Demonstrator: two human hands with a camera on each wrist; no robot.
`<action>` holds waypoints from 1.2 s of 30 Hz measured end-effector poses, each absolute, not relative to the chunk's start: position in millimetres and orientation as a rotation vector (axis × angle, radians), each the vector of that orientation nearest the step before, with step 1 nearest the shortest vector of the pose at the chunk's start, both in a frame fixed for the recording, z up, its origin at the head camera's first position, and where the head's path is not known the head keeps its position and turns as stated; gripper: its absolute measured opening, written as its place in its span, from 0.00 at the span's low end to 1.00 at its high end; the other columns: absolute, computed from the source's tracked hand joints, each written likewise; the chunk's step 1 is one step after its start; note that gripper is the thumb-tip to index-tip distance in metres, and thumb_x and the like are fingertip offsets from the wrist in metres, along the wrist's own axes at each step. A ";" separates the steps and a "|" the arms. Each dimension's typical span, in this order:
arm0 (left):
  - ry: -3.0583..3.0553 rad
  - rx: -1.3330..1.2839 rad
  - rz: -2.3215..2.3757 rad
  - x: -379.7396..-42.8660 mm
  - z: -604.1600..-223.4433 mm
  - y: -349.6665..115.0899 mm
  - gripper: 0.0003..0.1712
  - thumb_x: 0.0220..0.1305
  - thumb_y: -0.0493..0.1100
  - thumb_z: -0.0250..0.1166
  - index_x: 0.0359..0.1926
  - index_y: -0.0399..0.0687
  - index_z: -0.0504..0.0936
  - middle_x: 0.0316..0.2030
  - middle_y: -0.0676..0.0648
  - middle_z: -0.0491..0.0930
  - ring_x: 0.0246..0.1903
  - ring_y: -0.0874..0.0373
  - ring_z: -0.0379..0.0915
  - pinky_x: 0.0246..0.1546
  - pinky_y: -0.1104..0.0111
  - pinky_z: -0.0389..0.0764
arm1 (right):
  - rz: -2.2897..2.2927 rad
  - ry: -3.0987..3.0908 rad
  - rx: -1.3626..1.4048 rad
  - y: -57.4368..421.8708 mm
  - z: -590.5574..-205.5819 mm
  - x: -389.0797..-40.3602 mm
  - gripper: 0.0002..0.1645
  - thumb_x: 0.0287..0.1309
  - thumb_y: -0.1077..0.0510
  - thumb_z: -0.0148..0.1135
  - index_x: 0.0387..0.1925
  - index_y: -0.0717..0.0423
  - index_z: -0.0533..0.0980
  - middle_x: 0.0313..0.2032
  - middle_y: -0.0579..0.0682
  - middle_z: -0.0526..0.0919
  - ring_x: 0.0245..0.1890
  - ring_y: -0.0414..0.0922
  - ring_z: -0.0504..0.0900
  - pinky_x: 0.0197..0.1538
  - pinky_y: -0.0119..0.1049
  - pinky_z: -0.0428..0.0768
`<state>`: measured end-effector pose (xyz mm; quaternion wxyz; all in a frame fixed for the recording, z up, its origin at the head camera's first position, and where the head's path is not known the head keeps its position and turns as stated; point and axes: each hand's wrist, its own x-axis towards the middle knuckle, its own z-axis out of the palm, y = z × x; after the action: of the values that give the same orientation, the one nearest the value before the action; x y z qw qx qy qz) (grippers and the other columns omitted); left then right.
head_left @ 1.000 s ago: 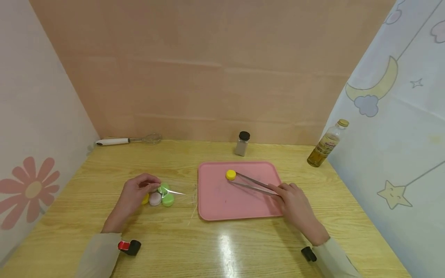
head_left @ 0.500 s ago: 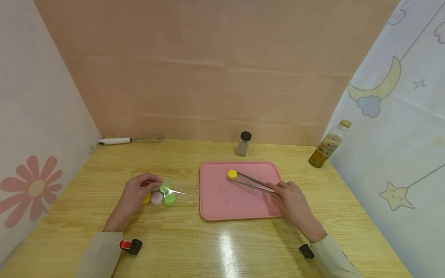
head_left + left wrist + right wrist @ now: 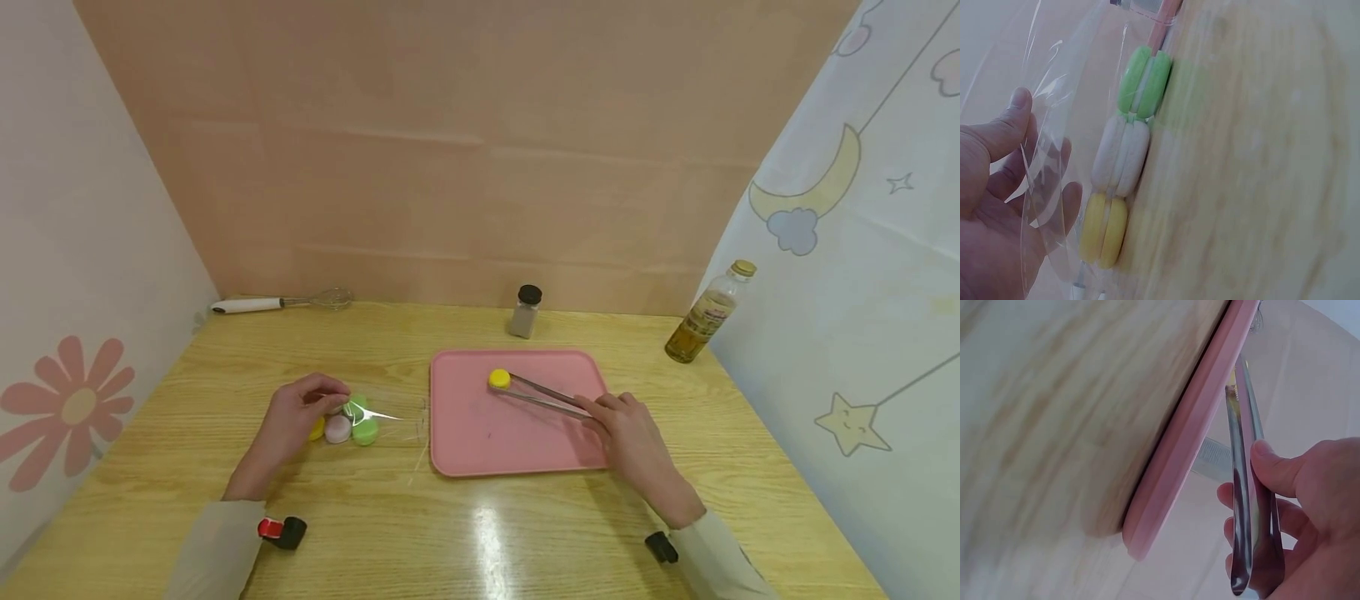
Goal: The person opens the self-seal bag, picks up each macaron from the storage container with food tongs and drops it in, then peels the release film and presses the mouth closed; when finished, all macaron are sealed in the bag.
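In the head view my left hand (image 3: 300, 417) pinches the edge of a clear plastic bag (image 3: 1054, 156) between thumb and fingers. Inside the bag lie several macarons; the left wrist view shows a green macaron (image 3: 1144, 81), a pale lilac macaron (image 3: 1120, 156) and a yellow macaron (image 3: 1104, 230) in a row. My right hand (image 3: 633, 437) holds metal tongs (image 3: 551, 404) over the pink tray (image 3: 517, 450). The tongs' tips stand on either side of another yellow macaron (image 3: 499, 379), which is on or just above the tray; I cannot tell which.
A whisk (image 3: 281, 304) lies at the back left of the wooden table (image 3: 405, 533). Behind the tray stands a small jar (image 3: 525, 312) with a black lid. A glass bottle (image 3: 705, 317) with a gold cap stands at the back right, near the patterned side wall.
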<state>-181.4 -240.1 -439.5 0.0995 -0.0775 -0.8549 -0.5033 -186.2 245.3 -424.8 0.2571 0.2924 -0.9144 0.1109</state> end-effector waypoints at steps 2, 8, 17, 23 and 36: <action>-2.525 -0.227 -1.491 -180.8 -438.7 -239.8 0.08 0.72 0.41 0.65 0.44 0.41 0.86 0.41 0.45 0.85 0.40 0.60 0.77 0.40 0.74 0.77 | 0.308 -2.473 0.800 245.0 -424.6 -185.5 0.24 0.51 0.67 0.74 0.52 0.58 0.84 0.31 0.49 0.83 0.28 0.47 0.70 0.32 0.41 0.68; -2.514 -0.233 -1.501 -180.8 -439.0 -239.7 0.07 0.71 0.39 0.65 0.45 0.41 0.86 0.41 0.45 0.85 0.40 0.61 0.77 0.39 0.73 0.78 | 0.338 -2.429 0.833 243.0 -423.1 -181.7 0.25 0.50 0.67 0.75 0.52 0.58 0.85 0.31 0.49 0.84 0.28 0.46 0.69 0.32 0.40 0.68; -2.522 -0.226 -1.499 -180.8 -438.7 -239.7 0.08 0.71 0.39 0.66 0.45 0.41 0.86 0.43 0.45 0.85 0.41 0.60 0.77 0.39 0.73 0.77 | 0.394 -2.375 0.889 235.9 -416.1 -175.4 0.26 0.47 0.67 0.77 0.52 0.58 0.85 0.32 0.49 0.85 0.29 0.45 0.71 0.33 0.40 0.70; -2.531 -0.218 -1.496 -180.9 -438.3 -239.9 0.07 0.71 0.39 0.65 0.45 0.42 0.86 0.42 0.46 0.85 0.41 0.60 0.77 0.40 0.73 0.77 | 0.424 -2.369 0.946 227.3 -411.8 -168.7 0.27 0.47 0.67 0.77 0.53 0.57 0.85 0.34 0.48 0.86 0.31 0.43 0.71 0.33 0.39 0.71; -2.526 -0.229 -1.472 -182.4 -442.4 -240.8 0.06 0.72 0.40 0.65 0.43 0.43 0.86 0.40 0.47 0.85 0.40 0.62 0.77 0.40 0.74 0.77 | 0.427 -2.380 1.032 203.1 -405.9 -160.5 0.26 0.46 0.65 0.78 0.52 0.54 0.86 0.37 0.46 0.86 0.33 0.43 0.73 0.36 0.38 0.75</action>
<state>-182.4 -240.8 -442.4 0.1045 -0.0775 -0.8566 -0.4993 -160.5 203.1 -405.9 0.2536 0.3798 -0.8757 0.1571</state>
